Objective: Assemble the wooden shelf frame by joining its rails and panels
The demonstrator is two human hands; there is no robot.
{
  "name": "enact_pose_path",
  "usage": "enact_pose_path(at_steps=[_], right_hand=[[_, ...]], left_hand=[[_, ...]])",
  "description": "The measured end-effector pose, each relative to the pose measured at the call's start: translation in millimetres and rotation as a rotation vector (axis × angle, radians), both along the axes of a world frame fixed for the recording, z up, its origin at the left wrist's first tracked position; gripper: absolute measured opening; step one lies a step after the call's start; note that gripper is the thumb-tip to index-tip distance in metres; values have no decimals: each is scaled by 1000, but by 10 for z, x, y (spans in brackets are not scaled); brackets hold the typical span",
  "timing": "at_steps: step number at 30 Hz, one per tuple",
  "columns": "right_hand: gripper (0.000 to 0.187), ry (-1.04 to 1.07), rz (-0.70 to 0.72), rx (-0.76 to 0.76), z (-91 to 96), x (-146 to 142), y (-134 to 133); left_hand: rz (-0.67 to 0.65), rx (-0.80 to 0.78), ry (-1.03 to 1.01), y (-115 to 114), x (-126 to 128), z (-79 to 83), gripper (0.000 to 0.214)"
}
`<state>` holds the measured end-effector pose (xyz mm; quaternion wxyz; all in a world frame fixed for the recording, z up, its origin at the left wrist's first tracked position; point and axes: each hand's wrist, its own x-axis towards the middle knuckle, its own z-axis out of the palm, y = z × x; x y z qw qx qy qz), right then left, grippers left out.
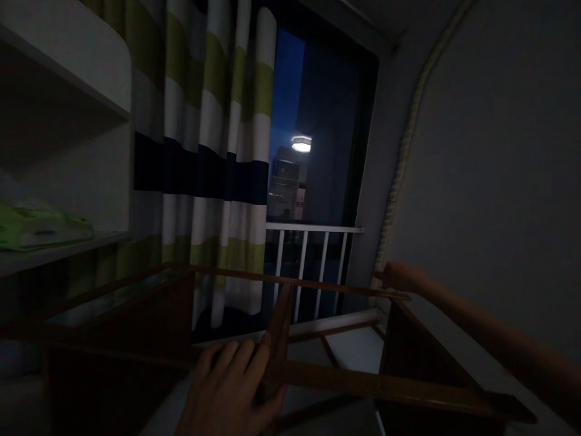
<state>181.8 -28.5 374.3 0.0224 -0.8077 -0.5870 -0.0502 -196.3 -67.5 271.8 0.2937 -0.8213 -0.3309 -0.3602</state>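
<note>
A brown wooden furniture frame (345, 380) stretches across the lower view, with long rails, dark side panels and an open top. My left hand (227, 381) is at the lower middle, its fingers closed over the near rail where the short middle crosspiece (282, 315) meets it. The thumb shows below the rail. My right hand (399, 277) reaches in from the right to the far right corner of the frame. Its fingers are curled at the end of the far rail (336, 287), but dim light blurs them.
A white shelf unit (109, 181) at left holds a green packet (45, 227). Behind the frame hang striped curtains (218, 133) beside a dark window with a white railing (313, 227). A wrapped pipe (402, 163) runs down the right wall (499, 151).
</note>
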Motion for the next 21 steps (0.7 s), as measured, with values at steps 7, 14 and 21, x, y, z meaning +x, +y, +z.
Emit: enact_pose_path(at_steps=[7, 14, 21], right_hand=[[52, -13, -20, -19, -52, 315, 198], [55, -27, -79, -63, -71, 597, -305], [64, 84, 180, -55, -10, 180, -362]], left_hand=[[19, -49, -9, -9, -18, -1, 28], [74, 46, 74, 13, -13, -33, 29], [38, 48, 84, 17, 0, -12, 25]])
